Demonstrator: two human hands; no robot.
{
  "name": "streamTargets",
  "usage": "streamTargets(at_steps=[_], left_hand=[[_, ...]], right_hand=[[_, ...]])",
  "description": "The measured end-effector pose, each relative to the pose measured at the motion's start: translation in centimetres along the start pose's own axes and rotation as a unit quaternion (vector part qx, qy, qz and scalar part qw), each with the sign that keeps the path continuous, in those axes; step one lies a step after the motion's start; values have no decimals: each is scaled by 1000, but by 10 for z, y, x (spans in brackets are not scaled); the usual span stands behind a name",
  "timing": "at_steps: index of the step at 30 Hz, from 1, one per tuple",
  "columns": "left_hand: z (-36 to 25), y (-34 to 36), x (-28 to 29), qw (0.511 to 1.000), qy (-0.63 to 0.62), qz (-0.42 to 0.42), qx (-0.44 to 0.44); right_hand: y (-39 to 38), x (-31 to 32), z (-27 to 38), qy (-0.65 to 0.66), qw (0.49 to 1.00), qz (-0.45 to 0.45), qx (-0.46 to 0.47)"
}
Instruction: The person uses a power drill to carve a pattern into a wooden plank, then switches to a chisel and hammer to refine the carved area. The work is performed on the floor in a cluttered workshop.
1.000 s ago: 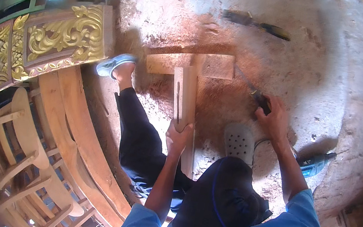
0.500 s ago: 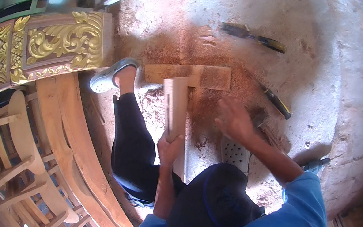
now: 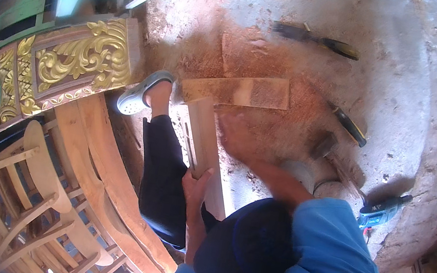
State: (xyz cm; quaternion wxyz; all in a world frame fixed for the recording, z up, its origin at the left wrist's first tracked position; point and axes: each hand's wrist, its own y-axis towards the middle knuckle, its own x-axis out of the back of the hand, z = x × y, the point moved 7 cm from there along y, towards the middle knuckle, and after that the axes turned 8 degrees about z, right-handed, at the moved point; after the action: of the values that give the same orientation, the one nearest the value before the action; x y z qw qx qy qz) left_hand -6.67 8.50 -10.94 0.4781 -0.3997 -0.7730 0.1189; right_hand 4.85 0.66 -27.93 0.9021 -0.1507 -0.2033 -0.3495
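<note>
My left hand point(image 3: 196, 187) is wrapped round the lower part of a pale wooden post point(image 3: 207, 143), which has long narrow slots cut in one face. The post leans up from near my lap, its far end close to a flat board point(image 3: 271, 93) on the floor. Smeared by motion, my right hand point(image 3: 237, 136) is just right of the post's upper half. Its fingers are too blurred to read, and I cannot tell if it touches the wood. Reddish sawdust lies around the board.
Right of the board lie a tool with a yellow-black handle point(image 3: 349, 126), a hammer point(image 3: 324, 146) and a blue-green power drill point(image 3: 381, 212). Another dark-handled tool point(image 3: 325, 42) lies farther off. At left stand a gold carved panel point(image 3: 84, 61), long planks point(image 3: 104, 170) and wooden chair frames point(image 3: 42, 166).
My right hand has swung left, from above the sawdust to beside the post. The post now tilts farther left, still in my left hand. The whole view has shifted slightly.
</note>
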Motion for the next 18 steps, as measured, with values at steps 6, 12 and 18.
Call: streamTargets(at_steps=[6, 12, 18], left_hand=[[4, 1, 0, 998, 58, -4, 32], [-7, -5, -56, 998, -1, 41, -39], [-11, 1, -85, 996, 40, 47, -69]], right_hand=[[-25, -22, 33, -113, 972, 94, 185], [-143, 114, -3, -96, 972, 155, 145], [-157, 221, -38, -146, 986, 75, 35]])
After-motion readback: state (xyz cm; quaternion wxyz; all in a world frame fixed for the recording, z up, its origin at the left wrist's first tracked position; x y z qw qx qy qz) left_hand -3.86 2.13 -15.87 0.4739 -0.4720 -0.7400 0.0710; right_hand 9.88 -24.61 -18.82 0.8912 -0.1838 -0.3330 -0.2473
